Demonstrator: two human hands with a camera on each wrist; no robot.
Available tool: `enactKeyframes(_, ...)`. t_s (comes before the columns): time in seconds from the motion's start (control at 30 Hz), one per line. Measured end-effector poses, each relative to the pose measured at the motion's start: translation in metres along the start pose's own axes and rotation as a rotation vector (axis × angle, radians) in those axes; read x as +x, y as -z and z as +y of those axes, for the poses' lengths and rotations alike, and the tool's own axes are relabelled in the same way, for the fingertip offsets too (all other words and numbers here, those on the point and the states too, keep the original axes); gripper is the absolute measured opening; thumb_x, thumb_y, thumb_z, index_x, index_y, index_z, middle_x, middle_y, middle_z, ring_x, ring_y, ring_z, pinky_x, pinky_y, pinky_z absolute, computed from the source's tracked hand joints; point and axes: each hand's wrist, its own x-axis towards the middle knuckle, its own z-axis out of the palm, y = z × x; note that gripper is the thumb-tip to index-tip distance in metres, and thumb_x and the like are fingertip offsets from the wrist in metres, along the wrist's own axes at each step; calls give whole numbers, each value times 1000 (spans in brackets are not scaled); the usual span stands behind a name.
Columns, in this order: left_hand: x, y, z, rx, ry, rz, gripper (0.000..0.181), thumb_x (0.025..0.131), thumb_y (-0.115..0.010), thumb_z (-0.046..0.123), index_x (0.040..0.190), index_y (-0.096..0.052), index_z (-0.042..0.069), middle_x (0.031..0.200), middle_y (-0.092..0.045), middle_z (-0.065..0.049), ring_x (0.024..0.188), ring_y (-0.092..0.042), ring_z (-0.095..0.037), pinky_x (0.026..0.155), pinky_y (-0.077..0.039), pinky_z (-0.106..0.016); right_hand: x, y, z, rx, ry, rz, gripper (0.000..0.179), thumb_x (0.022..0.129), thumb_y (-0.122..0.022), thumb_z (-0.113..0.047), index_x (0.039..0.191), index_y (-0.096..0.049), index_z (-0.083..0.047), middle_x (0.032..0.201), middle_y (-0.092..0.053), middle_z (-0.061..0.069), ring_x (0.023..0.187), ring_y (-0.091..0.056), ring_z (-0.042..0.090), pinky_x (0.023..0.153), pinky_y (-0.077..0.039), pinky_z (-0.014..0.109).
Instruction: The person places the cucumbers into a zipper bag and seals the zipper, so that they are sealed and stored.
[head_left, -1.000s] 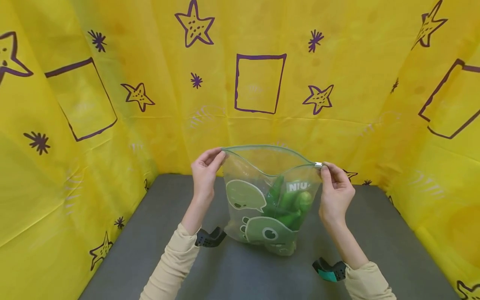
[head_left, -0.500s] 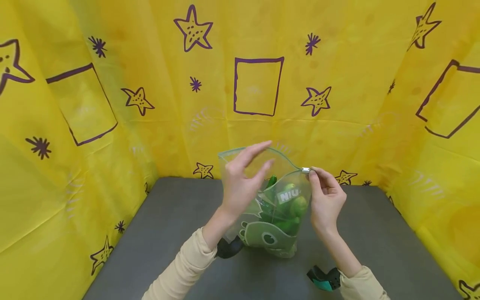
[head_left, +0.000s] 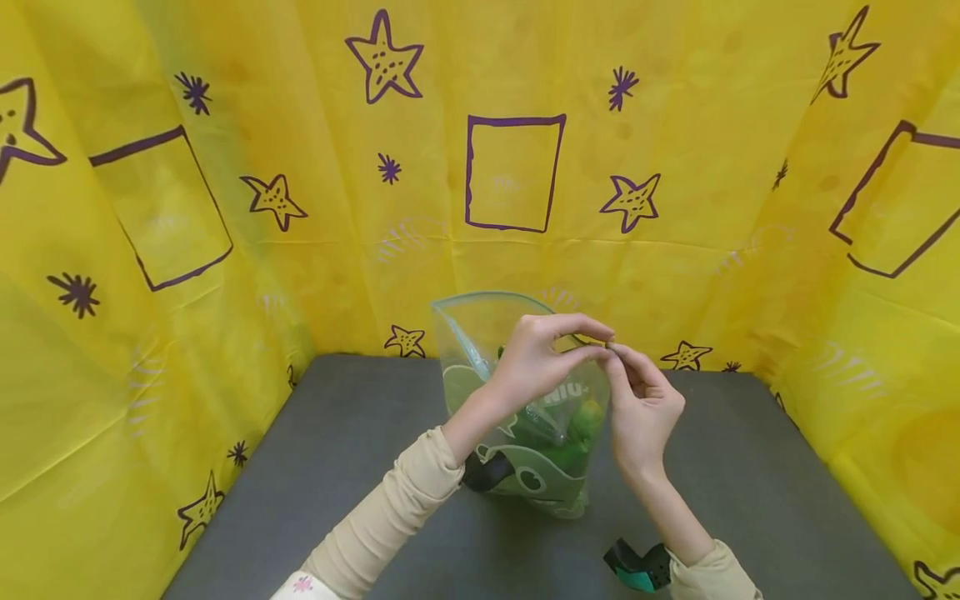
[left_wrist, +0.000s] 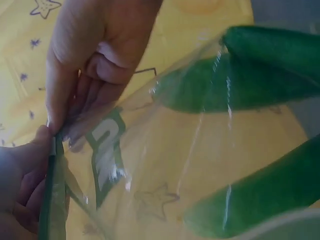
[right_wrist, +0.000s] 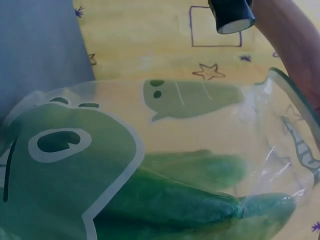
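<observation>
A translucent zip bag [head_left: 461,354] with a green dinosaur print stands on the grey table, its mouth gaping on the left side. Inside are several long green vegetables [left_wrist: 200,87], cucumber-like, also showing through the film in the right wrist view as green shapes [right_wrist: 175,205]. My left hand [head_left: 532,362] reaches across the bag's front and pinches the zip strip at its right end with thumb and fingertips. Right beside it, my right hand [head_left: 647,412] pinches the bag's right top corner. Fingers mostly cover the pale slider [left_wrist: 53,146]. The bag's left top corner hangs free.
Under the bag lies the grey tabletop [head_left: 360,458]. Yellow curtains [head_left: 517,58] printed with stars enclose the back and both sides. A black device with a teal patch [head_left: 633,568] sits at my right wrist, and another black device [head_left: 487,473] at my left.
My left hand has let go of the bag's left top corner and moved right, to the slider end. My right hand keeps its pinch and has shifted slightly left with the bag.
</observation>
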Motion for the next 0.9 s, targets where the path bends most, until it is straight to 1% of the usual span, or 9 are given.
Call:
enactKeyframes(0.1, -1, 2, -2, 94, -52, 5, 12, 82, -71, 8, 93, -74, 7, 88, -75, -3, 84, -70, -8, 76, -50, -8, -1, 0, 2, -31, 27, -5, 16, 85, -63, 4, 96, -66, 15, 86, -73, -3, 78, -68, 8, 75, -55, 18)
enactKeyframes(0.17, -2, 4, -5, 146, -90, 5, 10, 82, -71, 9, 91, -75, 8, 86, -75, -1, 82, -69, -6, 75, -49, -6, -2, 0, 3, -60, 66, -11, 14, 85, -62, 5, 94, -66, 15, 86, -72, -4, 77, -68, 7, 73, -55, 16)
enactKeyframes(0.3, -4, 7, -12, 186, -157, -3, 9, 82, -72, 12, 90, -75, 8, 85, -75, 0, 80, -69, -4, 73, -48, -6, -4, -1, 7, -56, 133, -29, 11, 85, -60, 10, 91, -65, 17, 86, -70, -3, 75, -65, 7, 70, -53, 14)
enactKeyframes(0.4, -5, 13, -18, 202, -200, 3, 10, 82, -72, 14, 89, -75, 8, 85, -75, 0, 80, -70, -5, 73, -50, -9, -4, -1, 7, -57, 145, -12, 11, 85, -59, 11, 91, -64, 18, 85, -69, -3, 71, -60, 7, 65, -50, 13)
enactKeyframes(0.5, -10, 24, -26, 175, -184, 15, 10, 81, -73, 12, 89, -75, 7, 85, -75, -2, 80, -70, -7, 73, -54, -14, -4, 1, 4, -56, 132, 24, 11, 85, -60, 9, 92, -64, 18, 84, -68, -4, 69, -57, 7, 63, -48, 13)
enactKeyframes(0.57, -14, 32, -32, 139, -146, 23, 10, 79, -74, 10, 88, -75, 6, 84, -75, -4, 79, -71, -9, 72, -55, -19, -4, 2, 3, -35, 121, 34, 11, 85, -60, 10, 92, -64, 18, 83, -68, -3, 69, -57, 8, 64, -48, 14)
enactKeyframes(0.63, -20, 40, -37, 117, -111, 20, 10, 79, -74, 9, 88, -75, 6, 84, -75, -4, 79, -71, -9, 73, -56, -21, -4, 3, 2, -29, 121, 23, 11, 84, -60, 11, 91, -64, 19, 82, -68, -3, 71, -58, 8, 66, -50, 14)
enactKeyframes(0.77, -26, 54, -43, 122, -89, 15, 10, 79, -74, 11, 89, -75, 7, 84, -75, -4, 80, -71, -10, 74, -57, -24, -6, 4, 2, -18, 113, 18, 12, 84, -60, 11, 92, -63, 20, 81, -68, -2, 72, -60, 9, 68, -51, 14)
enactKeyframes(0.9, -29, 65, -48, 135, -75, 27, 10, 78, -75, 10, 88, -75, 6, 84, -75, -5, 80, -71, -11, 75, -56, -22, -5, 4, 1, 28, 90, 54, 13, 84, -61, 11, 93, -64, 19, 82, -69, -1, 72, -60, 10, 69, -51, 16)
